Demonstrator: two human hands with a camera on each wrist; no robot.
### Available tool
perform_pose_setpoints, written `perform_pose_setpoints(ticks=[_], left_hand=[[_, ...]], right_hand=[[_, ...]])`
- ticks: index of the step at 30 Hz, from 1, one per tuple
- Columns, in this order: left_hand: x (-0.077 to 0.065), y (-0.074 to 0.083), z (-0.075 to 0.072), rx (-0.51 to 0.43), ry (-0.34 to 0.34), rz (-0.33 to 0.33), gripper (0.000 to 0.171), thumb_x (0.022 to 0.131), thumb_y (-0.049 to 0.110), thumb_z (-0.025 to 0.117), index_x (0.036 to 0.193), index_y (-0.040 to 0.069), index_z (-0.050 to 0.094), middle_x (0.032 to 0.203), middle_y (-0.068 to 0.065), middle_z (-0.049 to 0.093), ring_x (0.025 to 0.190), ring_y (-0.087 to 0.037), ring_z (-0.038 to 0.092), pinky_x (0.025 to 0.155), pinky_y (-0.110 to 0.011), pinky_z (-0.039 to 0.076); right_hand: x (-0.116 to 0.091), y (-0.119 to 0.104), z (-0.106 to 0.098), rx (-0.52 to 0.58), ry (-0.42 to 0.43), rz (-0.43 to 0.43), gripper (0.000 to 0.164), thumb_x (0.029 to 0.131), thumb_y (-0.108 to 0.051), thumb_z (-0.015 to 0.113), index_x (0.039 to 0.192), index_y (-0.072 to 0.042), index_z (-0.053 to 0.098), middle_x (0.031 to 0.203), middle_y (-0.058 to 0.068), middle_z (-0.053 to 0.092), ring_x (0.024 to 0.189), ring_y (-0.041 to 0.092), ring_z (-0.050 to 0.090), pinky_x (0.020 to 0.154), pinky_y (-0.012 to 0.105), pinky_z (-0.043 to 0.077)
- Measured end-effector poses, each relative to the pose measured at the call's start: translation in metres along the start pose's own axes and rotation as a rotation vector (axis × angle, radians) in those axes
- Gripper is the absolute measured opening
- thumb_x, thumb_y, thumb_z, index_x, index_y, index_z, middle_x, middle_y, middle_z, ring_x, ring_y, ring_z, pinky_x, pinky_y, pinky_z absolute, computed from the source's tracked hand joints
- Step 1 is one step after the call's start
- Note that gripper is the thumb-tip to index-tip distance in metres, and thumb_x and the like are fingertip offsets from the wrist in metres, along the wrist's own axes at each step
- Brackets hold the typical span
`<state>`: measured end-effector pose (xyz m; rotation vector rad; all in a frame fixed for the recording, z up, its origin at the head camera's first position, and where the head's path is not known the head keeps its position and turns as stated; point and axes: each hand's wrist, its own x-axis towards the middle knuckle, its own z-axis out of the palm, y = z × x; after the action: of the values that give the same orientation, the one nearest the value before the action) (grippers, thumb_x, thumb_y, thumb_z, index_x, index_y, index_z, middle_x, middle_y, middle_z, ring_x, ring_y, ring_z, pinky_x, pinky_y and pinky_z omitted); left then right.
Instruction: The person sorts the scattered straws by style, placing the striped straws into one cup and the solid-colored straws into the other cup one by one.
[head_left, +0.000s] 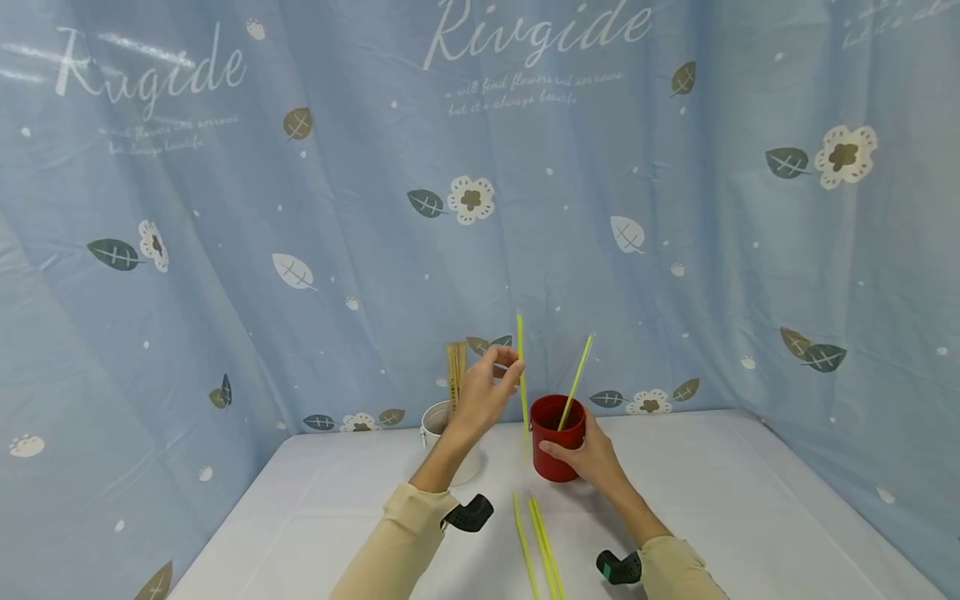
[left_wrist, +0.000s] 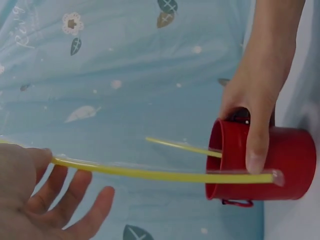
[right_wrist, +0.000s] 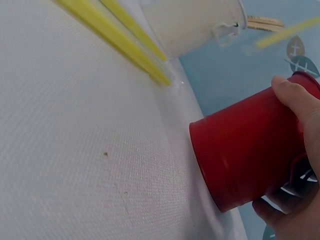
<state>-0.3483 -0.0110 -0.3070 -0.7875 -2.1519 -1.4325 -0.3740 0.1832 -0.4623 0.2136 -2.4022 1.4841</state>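
My left hand [head_left: 483,392] pinches a yellow drinking straw [head_left: 520,333] in clear wrap between thumb and fingertips. The straw stands nearly upright; in the left wrist view its lower end shows in front of the red bucket [left_wrist: 292,155], and I cannot tell whether they touch. My right hand [head_left: 597,458] grips that bucket from the right, thumb across its near side. Another yellow straw [head_left: 576,383] leans to the right inside the bucket. In the right wrist view, the bucket's base appears at the white tabletop, the fingers partly out of frame.
Several wrapped straws [head_left: 542,546] lie on the white table in front of the bucket. Behind my left forearm stands a white bucket [head_left: 430,427], partly hidden, with wooden chopsticks [head_left: 456,367] in it. A blue patterned curtain [head_left: 375,208] hangs behind the table.
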Motion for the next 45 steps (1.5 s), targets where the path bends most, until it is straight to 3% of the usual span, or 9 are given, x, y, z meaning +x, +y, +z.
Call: perform_pose_setpoints(ticks=[6, 16, 26, 34, 41, 45], left_hand=[[0.012, 0.004, 0.006, -0.119, 0.035, -0.006, 0.022, 0.1, 0.012, 0.056, 0.115, -0.004, 0.056, 0.107, -0.024, 0.063, 0.09, -0.039, 0.067, 0.072, -0.043, 0.061], [0.027, 0.013, 0.01, -0.132, 0.057, 0.032, 0.02, 0.102, 0.015, 0.052, 0.116, 0.001, 0.054, 0.108, -0.022, 0.062, 0.088, -0.031, 0.067, 0.07, -0.03, 0.062], [0.038, 0.016, 0.012, -0.183, 0.094, 0.022, 0.023, 0.102, 0.009, 0.051, 0.118, -0.008, 0.052, 0.11, -0.032, 0.058, 0.091, -0.044, 0.065, 0.071, -0.046, 0.061], [0.029, 0.041, 0.008, -0.167, 0.073, 0.0, 0.02, 0.1, 0.0, 0.05, 0.115, -0.013, 0.051, 0.109, -0.036, 0.058, 0.093, -0.048, 0.064, 0.074, -0.051, 0.06], [0.035, -0.003, 0.025, -0.119, 0.063, -0.037, 0.023, 0.101, 0.013, 0.054, 0.119, -0.002, 0.054, 0.11, -0.025, 0.063, 0.092, -0.039, 0.067, 0.07, -0.041, 0.062], [0.033, -0.009, 0.03, -0.078, 0.036, -0.064, 0.02, 0.101, 0.014, 0.054, 0.117, 0.002, 0.056, 0.108, -0.02, 0.064, 0.091, -0.032, 0.067, 0.069, -0.038, 0.062]], right_hand=[[0.0, -0.001, 0.0, -0.005, 0.003, 0.007, 0.094, 0.077, -0.039, 0.084, 0.149, -0.011, 0.03, 0.141, 0.013, 0.052, 0.127, 0.033, 0.053, 0.097, 0.051, 0.053], [0.001, 0.0, 0.0, -0.006, 0.004, -0.001, 0.094, 0.076, -0.038, 0.084, 0.148, -0.011, 0.031, 0.142, 0.013, 0.052, 0.129, 0.034, 0.051, 0.097, 0.052, 0.053], [0.001, 0.0, 0.001, -0.005, -0.002, 0.011, 0.093, 0.077, -0.037, 0.084, 0.148, -0.013, 0.03, 0.143, 0.012, 0.05, 0.131, 0.034, 0.05, 0.096, 0.052, 0.053], [0.001, 0.001, 0.0, 0.004, -0.001, 0.008, 0.092, 0.077, -0.036, 0.084, 0.148, -0.013, 0.031, 0.143, 0.012, 0.051, 0.131, 0.034, 0.05, 0.097, 0.053, 0.052], [0.001, 0.001, -0.001, 0.024, -0.012, 0.005, 0.09, 0.077, -0.035, 0.084, 0.147, -0.014, 0.032, 0.143, 0.011, 0.051, 0.131, 0.033, 0.05, 0.098, 0.052, 0.052], [0.002, 0.001, -0.002, 0.027, -0.01, 0.003, 0.09, 0.077, -0.035, 0.084, 0.147, -0.014, 0.033, 0.143, 0.011, 0.051, 0.13, 0.032, 0.051, 0.098, 0.052, 0.052]])
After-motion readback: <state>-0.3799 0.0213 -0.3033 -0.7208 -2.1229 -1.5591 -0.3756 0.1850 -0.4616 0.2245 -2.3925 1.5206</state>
